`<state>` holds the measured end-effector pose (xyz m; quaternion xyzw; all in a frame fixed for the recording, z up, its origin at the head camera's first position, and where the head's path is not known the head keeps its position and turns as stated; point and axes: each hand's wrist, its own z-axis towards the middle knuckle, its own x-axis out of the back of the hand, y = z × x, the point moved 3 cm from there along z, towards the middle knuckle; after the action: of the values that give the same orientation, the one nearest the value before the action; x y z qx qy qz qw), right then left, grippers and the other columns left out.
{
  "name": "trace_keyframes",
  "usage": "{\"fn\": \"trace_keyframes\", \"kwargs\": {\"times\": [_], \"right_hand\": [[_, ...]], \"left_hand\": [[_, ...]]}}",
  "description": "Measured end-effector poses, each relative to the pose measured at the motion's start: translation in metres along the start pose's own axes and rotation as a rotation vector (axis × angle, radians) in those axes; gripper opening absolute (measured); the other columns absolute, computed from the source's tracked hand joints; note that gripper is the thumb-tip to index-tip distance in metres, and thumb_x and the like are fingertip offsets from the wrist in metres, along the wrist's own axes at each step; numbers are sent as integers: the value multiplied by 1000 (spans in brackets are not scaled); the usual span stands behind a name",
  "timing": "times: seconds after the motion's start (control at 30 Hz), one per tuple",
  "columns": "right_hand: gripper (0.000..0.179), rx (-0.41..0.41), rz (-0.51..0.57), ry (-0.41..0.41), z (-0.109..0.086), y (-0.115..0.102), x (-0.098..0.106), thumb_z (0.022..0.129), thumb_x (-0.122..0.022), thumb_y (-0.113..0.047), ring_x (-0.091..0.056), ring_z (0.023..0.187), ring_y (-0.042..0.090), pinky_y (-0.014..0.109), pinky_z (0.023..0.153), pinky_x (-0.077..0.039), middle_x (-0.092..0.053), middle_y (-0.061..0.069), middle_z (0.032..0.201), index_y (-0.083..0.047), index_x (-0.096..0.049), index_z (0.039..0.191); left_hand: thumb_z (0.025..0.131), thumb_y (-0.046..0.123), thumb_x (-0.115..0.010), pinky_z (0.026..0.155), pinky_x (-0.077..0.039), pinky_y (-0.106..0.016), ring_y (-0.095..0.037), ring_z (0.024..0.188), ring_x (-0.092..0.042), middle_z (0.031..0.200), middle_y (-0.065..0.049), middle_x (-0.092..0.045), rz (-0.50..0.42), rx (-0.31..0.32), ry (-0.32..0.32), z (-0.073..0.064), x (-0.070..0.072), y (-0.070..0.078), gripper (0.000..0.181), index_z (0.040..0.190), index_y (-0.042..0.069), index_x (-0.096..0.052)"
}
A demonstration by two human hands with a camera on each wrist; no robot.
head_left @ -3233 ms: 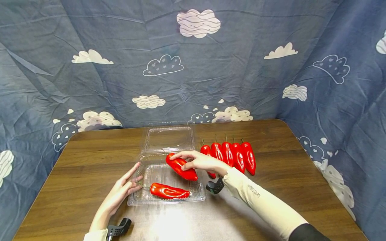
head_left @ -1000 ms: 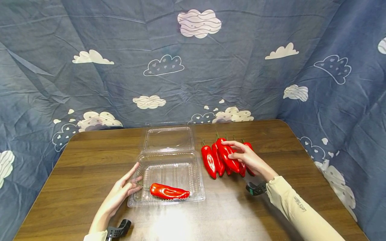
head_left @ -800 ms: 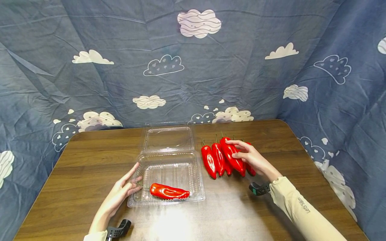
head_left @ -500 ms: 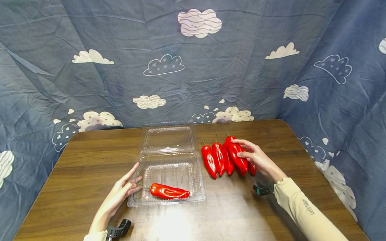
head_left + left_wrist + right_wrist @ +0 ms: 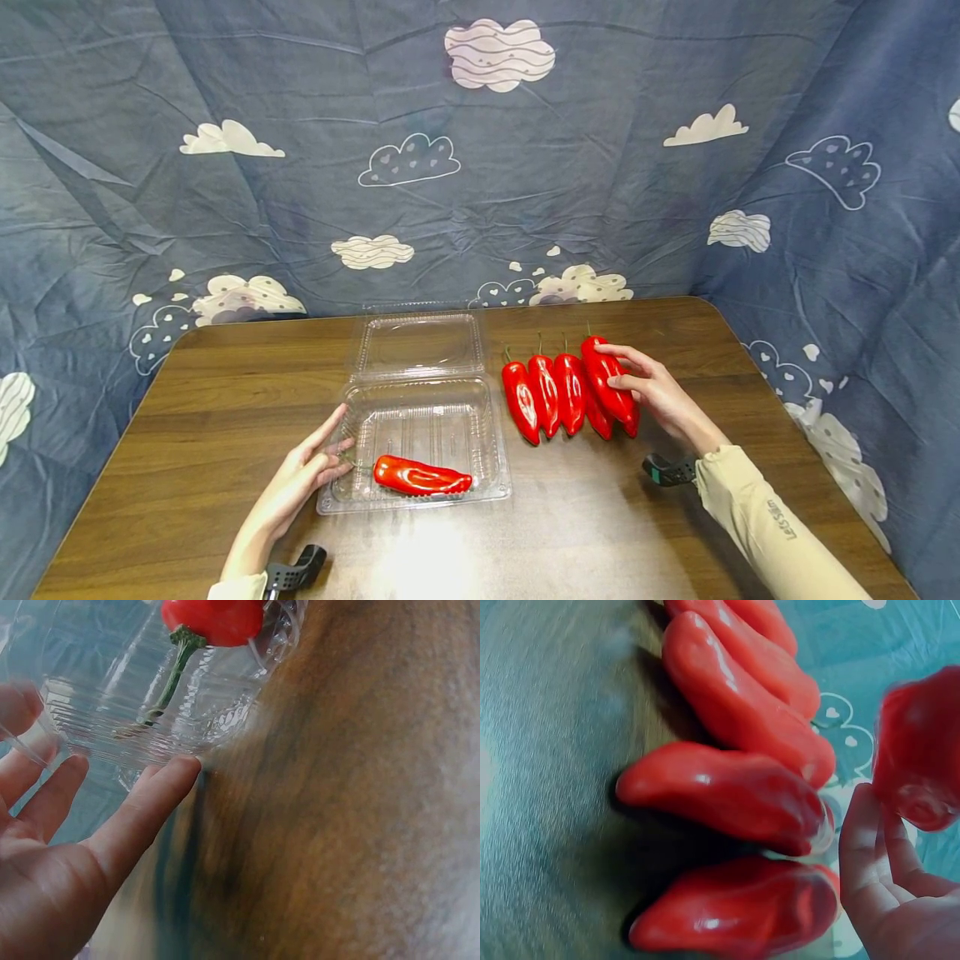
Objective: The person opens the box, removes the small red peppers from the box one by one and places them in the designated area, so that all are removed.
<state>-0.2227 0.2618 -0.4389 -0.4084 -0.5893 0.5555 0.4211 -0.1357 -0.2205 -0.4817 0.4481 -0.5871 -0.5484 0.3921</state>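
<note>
My right hand (image 5: 667, 404) pinches a glossy red pepper (image 5: 606, 379) between thumb and fingers. This pepper overlaps the right end of a row of red peppers (image 5: 570, 396) with green stems. In the right wrist view the held pepper (image 5: 922, 742) stands apart from the row's peppers (image 5: 720, 795). One more red pepper (image 5: 420, 477) lies along the front of the clear plastic clamshell container (image 5: 498, 492), its stem pointing left. My left hand (image 5: 292, 483) rests against the container's left side, fingers extended; the left wrist view shows its fingertips (image 5: 184, 769) at the ribbed plastic wall.
The clamshell's raised clear lid (image 5: 420, 346) lies back behind its base. All stands on a brown wooden table (image 5: 240, 400). A blue curtain with white clouds (image 5: 420, 225) hangs close behind the table and along its right side.
My right hand has carried the pepper from over the container to the row, then slid rightward above it to the right end. My left hand and the pepper in the container have stayed put.
</note>
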Motion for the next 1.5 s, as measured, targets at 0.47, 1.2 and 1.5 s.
{"fn": "trace_keyframes", "kwargs": {"times": [0.47,1.2,1.5], "right_hand": [[44,51,-11,61,-9,4,20,93,-52,0,-58,97,14,26,73,-55,-55,4,118,-3,-48,137],[49,25,-5,202,-23,23,49,93,-54,0,-57,92,11,22,67,-54,-53,2,114,-11,-48,140],[49,-38,-104,248,-25,30,55,93,-54,-2,-56,93,8,21,68,-53,-51,1,117,-11,-47,141]], "left_hand": [[89,-5,-37,97,-45,-29,-41,135,-24,159,-12,-4,-4,7,5,0,0,0,70,154,7,-14],[89,-3,-38,96,-45,-27,-39,134,-25,158,-15,-5,2,14,-1,1,2,-1,70,154,7,-13],[89,-4,-38,96,-45,-28,-40,134,-25,158,-14,-5,1,9,2,1,2,-1,70,154,7,-14]]}}
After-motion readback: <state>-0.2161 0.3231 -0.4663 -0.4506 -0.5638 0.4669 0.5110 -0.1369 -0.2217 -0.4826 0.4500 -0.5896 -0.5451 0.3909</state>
